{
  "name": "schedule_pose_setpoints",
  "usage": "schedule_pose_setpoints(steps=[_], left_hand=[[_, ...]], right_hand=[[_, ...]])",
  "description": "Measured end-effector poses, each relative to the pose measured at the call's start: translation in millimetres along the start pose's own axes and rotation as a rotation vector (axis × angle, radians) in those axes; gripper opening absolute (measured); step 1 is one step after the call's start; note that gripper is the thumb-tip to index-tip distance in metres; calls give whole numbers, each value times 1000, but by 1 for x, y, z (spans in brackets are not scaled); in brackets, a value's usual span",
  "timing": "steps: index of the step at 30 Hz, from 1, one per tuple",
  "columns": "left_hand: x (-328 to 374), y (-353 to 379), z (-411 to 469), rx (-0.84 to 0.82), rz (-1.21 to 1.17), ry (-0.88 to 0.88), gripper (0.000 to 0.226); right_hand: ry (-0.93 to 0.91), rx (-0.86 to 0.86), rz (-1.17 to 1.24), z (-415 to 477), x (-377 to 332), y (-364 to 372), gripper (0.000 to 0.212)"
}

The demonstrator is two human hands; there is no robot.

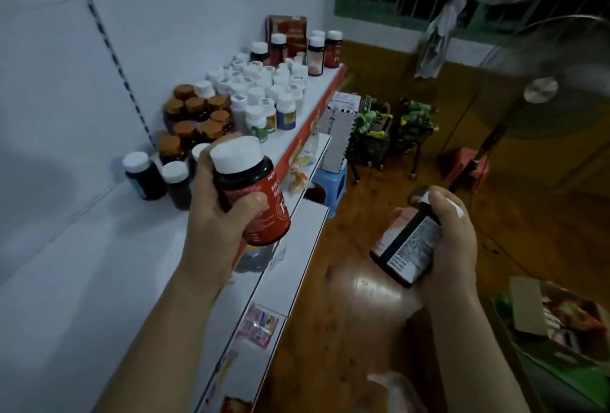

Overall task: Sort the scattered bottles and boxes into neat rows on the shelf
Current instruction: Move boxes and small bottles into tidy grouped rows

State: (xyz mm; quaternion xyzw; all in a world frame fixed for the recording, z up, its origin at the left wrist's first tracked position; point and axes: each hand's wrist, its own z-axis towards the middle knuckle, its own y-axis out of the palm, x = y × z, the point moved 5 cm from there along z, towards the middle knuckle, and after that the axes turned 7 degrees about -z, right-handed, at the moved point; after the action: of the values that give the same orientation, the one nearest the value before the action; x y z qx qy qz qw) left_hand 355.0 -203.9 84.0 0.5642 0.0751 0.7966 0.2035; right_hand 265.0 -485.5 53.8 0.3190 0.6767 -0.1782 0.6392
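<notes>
Left hand [211, 214] grips a red-label bottle [254, 195] with white cap, held above the shelf [99, 280] front edge. Right hand [442, 241] holds a dark bottle [406, 247] out over the floor. Best to set the red one upright beside the dark bottles [158, 175], label forward, without knocking neighbours.

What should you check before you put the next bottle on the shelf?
1. Left hand grips the white-capped dark bottle with a red label: ok.
2. Right hand holds the second dark bottle: ok, but it is tilted.
3. Bare space on the white shelf beside the two white-capped dark bottles standing there: ok.
4. Caps screwed tight: cannot tell.
</notes>
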Motion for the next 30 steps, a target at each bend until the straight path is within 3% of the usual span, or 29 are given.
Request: schedule_pose_setpoints(steps=[7, 13, 16, 22, 26, 30], left_hand=[[-92, 38, 121, 47, -59, -62, 67], [-167, 86, 250, 140, -64, -29, 57], [-186, 107, 316, 206, 10, 28, 53], [-209, 113, 396, 307, 309, 123, 59], [-230, 117, 443, 363, 345, 97, 59], [-257, 115, 497, 358, 641, -29, 60]], right_hand=[[191, -12, 176, 172, 24, 35, 54], [80, -89, 39, 360, 8, 80, 30], [-44, -200, -84, 447, -16, 109, 22], [-387, -489, -300, 574, -50, 195, 26], [-604, -663, -484, 633, -62, 256, 28], [-746, -854, -646, 668, -60, 301, 30]])
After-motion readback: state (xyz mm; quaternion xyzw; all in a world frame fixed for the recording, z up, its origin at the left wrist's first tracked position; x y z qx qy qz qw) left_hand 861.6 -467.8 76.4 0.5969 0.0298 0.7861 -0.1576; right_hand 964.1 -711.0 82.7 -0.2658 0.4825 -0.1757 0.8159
